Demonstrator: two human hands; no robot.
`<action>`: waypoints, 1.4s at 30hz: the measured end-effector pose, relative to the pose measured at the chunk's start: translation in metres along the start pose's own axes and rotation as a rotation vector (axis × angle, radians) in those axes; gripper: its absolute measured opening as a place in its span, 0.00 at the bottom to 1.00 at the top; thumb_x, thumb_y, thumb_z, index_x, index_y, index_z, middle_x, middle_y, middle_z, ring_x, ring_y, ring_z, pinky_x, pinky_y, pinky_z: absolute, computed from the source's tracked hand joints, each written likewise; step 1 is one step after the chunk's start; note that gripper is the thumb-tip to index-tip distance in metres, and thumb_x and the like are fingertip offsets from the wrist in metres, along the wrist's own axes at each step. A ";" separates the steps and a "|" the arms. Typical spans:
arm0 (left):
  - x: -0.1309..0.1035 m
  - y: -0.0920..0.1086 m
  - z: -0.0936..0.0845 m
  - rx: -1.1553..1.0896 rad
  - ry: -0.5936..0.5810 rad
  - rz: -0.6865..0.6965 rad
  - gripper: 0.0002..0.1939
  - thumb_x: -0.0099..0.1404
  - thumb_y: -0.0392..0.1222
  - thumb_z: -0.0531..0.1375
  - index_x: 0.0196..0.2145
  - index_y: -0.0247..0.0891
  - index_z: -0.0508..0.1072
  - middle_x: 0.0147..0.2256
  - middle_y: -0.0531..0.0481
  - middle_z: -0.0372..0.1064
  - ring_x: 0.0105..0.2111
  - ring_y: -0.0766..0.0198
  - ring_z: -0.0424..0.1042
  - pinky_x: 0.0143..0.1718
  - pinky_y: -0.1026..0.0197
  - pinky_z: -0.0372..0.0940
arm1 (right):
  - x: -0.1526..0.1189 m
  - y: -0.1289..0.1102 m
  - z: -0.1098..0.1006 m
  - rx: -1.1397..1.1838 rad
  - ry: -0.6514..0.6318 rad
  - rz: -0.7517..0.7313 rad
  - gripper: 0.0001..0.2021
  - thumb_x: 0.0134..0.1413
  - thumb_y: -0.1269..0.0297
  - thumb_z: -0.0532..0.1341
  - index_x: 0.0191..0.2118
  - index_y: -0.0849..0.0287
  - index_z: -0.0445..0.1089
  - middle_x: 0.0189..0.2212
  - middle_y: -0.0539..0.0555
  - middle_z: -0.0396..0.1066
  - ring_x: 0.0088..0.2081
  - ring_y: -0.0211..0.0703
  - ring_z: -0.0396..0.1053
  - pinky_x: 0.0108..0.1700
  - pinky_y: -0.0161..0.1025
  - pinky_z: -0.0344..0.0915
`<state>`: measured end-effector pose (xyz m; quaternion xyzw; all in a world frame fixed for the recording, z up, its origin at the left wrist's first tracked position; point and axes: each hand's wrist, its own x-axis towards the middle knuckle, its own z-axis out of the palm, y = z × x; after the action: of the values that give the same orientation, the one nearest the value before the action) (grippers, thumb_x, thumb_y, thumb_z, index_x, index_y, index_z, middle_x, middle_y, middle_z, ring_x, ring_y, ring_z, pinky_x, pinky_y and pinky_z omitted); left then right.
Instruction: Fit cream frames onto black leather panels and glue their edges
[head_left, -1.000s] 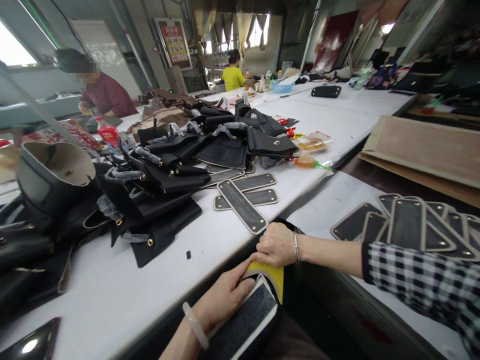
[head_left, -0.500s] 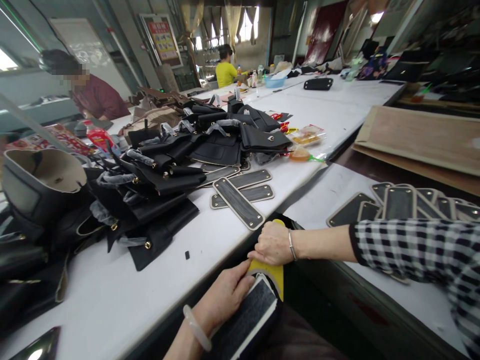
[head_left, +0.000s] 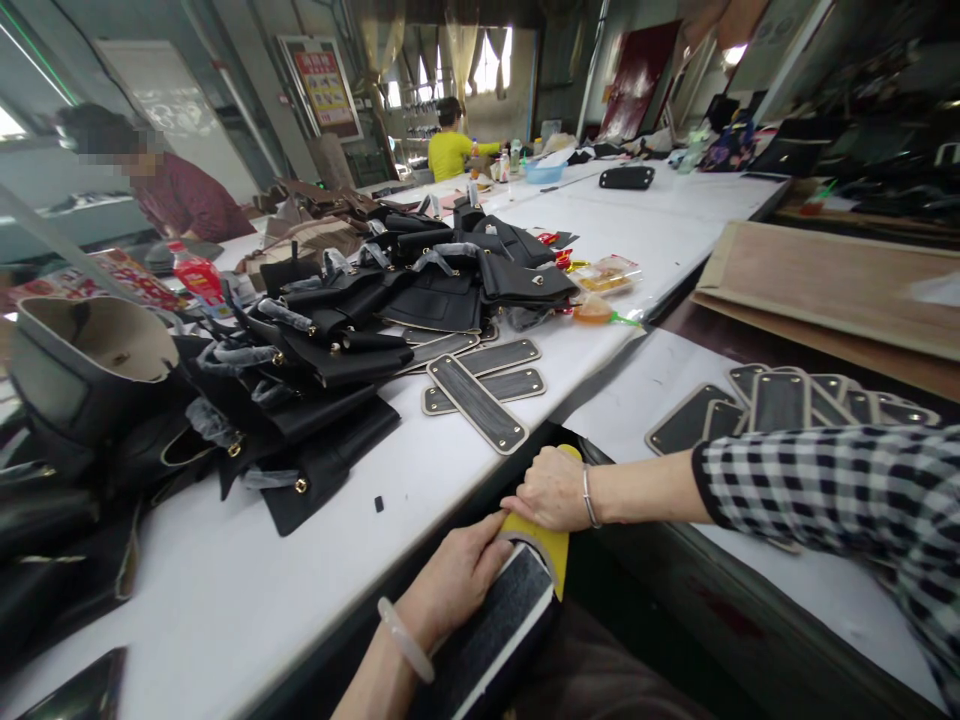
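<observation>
Low at the table's near edge, my right hand (head_left: 551, 490) is closed in a fist round a yellow piece (head_left: 550, 548) with a curved lower edge. I cannot make out its exact kind. My left hand (head_left: 459, 570), with a pale bangle on its wrist, grips the side of a black rectangular piece (head_left: 499, 625) with white edges. The yellow piece's curved edge lies against the far end of this black piece. Both thumbs come close together there. The left fingers are partly hidden beneath. Grey base panels with pale rims (head_left: 478, 403) lie on the table just beyond.
Black bags with wrapped handles (head_left: 322, 350) are heaped on the white table (head_left: 247, 580). More rimmed panels (head_left: 780, 402) lie at right, before a large brown board (head_left: 832, 300). A phone-like dark object (head_left: 82, 690) sits lower left. Two people (head_left: 191, 205) (head_left: 450, 150) work beyond.
Both hands keep their hold, and the yellow piece has shifted slightly against the black piece's end. The whole view has turned a little. The person in yellow has stretched an arm out.
</observation>
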<state>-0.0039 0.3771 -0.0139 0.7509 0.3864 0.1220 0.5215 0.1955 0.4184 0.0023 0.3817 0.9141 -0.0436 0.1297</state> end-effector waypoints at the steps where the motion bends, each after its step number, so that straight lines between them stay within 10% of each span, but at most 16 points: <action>1: 0.000 0.000 0.000 0.005 0.007 0.001 0.15 0.71 0.44 0.48 0.46 0.40 0.71 0.42 0.49 0.74 0.41 0.60 0.72 0.44 0.62 0.62 | -0.001 -0.002 0.000 0.004 -0.004 0.011 0.28 0.68 0.56 0.45 0.30 0.61 0.78 0.28 0.62 0.78 0.31 0.53 0.76 0.30 0.41 0.61; 19: 0.001 -0.005 -0.002 -0.107 0.000 -0.071 0.30 0.71 0.57 0.41 0.52 0.39 0.74 0.49 0.48 0.74 0.50 0.56 0.70 0.56 0.56 0.58 | -0.040 -0.048 0.018 0.222 0.057 0.271 0.30 0.68 0.56 0.41 0.29 0.63 0.76 0.27 0.66 0.77 0.31 0.54 0.76 0.33 0.42 0.62; 26: 0.005 -0.011 0.004 -0.171 0.004 -0.165 0.28 0.68 0.59 0.47 0.46 0.39 0.78 0.39 0.50 0.78 0.41 0.56 0.73 0.46 0.57 0.64 | -0.070 -0.028 0.044 0.765 0.136 0.515 0.36 0.66 0.46 0.32 0.18 0.58 0.63 0.16 0.56 0.66 0.21 0.43 0.65 0.25 0.38 0.56; 33: 0.006 -0.009 0.008 -0.135 0.004 -0.177 0.25 0.67 0.56 0.48 0.40 0.37 0.79 0.31 0.52 0.75 0.32 0.59 0.69 0.36 0.61 0.62 | -0.058 -0.029 0.058 1.471 0.049 0.570 0.34 0.57 0.32 0.37 0.46 0.56 0.62 0.19 0.41 0.48 0.16 0.32 0.43 0.16 0.30 0.46; 38: 0.007 -0.009 0.007 -0.100 0.002 -0.180 0.23 0.67 0.53 0.48 0.34 0.37 0.79 0.25 0.54 0.70 0.27 0.62 0.64 0.31 0.62 0.58 | -0.038 -0.045 0.066 1.603 0.162 0.550 0.31 0.54 0.32 0.50 0.44 0.56 0.65 0.23 0.44 0.57 0.19 0.34 0.53 0.20 0.32 0.54; 42: 0.009 -0.006 0.007 -0.106 0.043 -0.198 0.20 0.65 0.51 0.51 0.30 0.39 0.79 0.23 0.54 0.69 0.27 0.62 0.64 0.31 0.62 0.58 | -0.027 -0.050 0.069 1.558 0.275 0.457 0.26 0.53 0.38 0.57 0.39 0.59 0.70 0.32 0.53 0.69 0.39 0.48 0.67 0.43 0.41 0.66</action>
<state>0.0035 0.3790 -0.0245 0.6775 0.4628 0.1064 0.5616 0.1922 0.3520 -0.0581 0.5408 0.5292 -0.5910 -0.2797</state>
